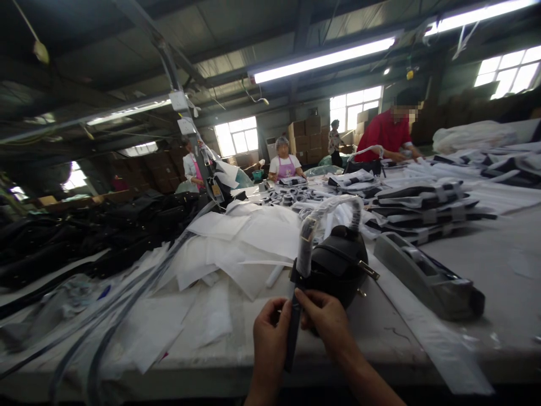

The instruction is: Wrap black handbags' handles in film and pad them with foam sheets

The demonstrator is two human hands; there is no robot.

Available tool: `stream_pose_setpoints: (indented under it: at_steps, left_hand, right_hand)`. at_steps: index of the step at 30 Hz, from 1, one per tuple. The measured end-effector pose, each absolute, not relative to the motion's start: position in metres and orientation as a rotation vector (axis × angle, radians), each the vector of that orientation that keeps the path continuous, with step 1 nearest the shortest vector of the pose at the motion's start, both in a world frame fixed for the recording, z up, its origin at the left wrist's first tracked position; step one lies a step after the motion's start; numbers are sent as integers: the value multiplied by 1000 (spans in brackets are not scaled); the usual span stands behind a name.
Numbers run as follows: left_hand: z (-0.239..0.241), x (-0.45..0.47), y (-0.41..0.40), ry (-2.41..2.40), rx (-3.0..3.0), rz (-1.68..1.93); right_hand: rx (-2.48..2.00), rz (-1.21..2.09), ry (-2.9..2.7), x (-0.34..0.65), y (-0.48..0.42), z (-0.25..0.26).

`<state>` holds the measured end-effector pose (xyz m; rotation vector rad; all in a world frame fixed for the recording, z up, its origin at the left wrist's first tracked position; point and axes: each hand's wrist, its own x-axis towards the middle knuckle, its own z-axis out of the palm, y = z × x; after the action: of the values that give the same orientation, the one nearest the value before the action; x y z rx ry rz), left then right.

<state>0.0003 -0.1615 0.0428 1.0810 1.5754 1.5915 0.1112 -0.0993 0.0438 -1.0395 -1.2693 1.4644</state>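
Observation:
A small black handbag [338,256] stands on the white table in front of me. Its arched handle [305,242] is wrapped in clear plastic film. From the near side of the bag a dark flat strap [291,338] hangs down toward the table edge. My left hand [270,338] pinches this strap from the left, thumb and fingers closed on it. My right hand [323,316] grips the strap's upper part from the right, close to the bag's body. A metal buckle piece [369,270] sticks out at the bag's right side.
A grey tape dispenser [426,276] sits right of the bag. White sheets [240,237] lie in a loose pile to the left. Stacked black-and-white bundles [422,206] lie behind. Black bags [105,237] are heaped at far left. A person in red [380,138] works across the table.

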Motion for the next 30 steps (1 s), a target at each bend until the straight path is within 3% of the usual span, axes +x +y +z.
stream_pose_setpoints:
  at_steps: [21, 30]
  left_hand:
    - [59, -17, -154, 1637, 1302, 1455]
    - [43, -4, -154, 1649, 1223, 1581]
  right_hand:
    - [-1034, 1338, -1352, 111, -105, 48]
    - [-1042, 1348, -1298, 109, -105, 48]
